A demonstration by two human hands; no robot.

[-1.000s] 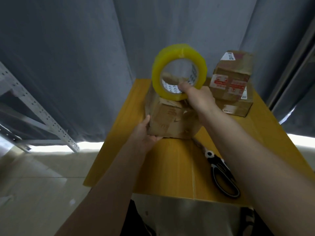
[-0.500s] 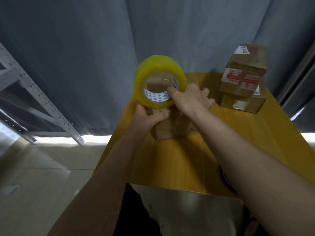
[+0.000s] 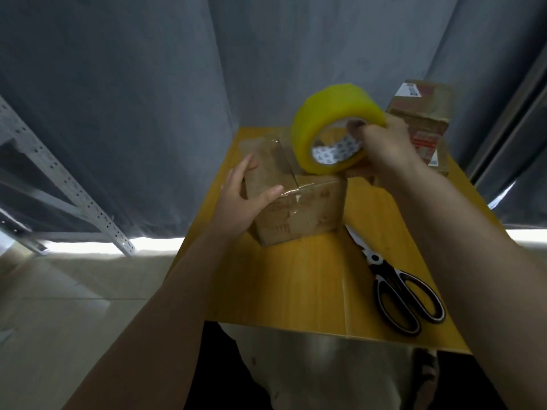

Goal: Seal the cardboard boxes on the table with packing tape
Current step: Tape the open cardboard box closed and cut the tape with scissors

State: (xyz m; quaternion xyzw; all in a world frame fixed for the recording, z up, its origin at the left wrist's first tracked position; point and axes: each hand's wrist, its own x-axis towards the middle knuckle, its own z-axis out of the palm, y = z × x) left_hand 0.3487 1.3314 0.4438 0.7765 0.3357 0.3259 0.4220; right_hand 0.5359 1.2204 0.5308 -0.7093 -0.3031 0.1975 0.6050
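1. Box, plain brown cardboard, sits near the far left corner of the tabletop, with a clear strip of tape already shining across its near top edge and down the front face.
2. Left hand holds the box at its left corner, fingers spread over the top and thumb on the front face, so it's pinning the box down.
3. Right hand grips the yellow tape roll with fingers hooked through the core, holding it up over the box's far right side.
4. Key bit, I reckon: the roll is above and right of the box, so the right hand does the pulling along the top seam while the left, closer to the box, steadies it.
5. Scissors lie by the right edge, blades pointing at the box.
6. Two stacked boxes sit at the far right corner. Their labels and the printing inside the core are too blurry to read.
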